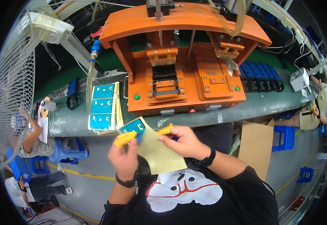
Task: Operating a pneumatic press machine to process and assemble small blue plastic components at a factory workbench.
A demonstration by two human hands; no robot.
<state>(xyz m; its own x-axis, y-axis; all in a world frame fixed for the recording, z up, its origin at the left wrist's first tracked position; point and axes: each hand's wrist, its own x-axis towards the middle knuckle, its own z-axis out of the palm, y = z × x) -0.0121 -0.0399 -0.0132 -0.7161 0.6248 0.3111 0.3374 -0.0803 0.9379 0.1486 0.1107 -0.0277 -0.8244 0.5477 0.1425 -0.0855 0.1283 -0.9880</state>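
- In the near middle, the left hand pinches the left side of a bent sheet, pale-backed with blue showing at left, between thumb and covered finger.
- Beside it, the right hand pinches the sheet's right side, fingers curled.
- Farther left, blue-patterned sheets lie stacked on the worktop.
- Beyond, center, stands an orange press.

Pinching with left hand, below-left of frame centre, thumb up; same with right hand, below-right of centre, pointing left. Holding left forearm steep, right forearm slanted from lower right.
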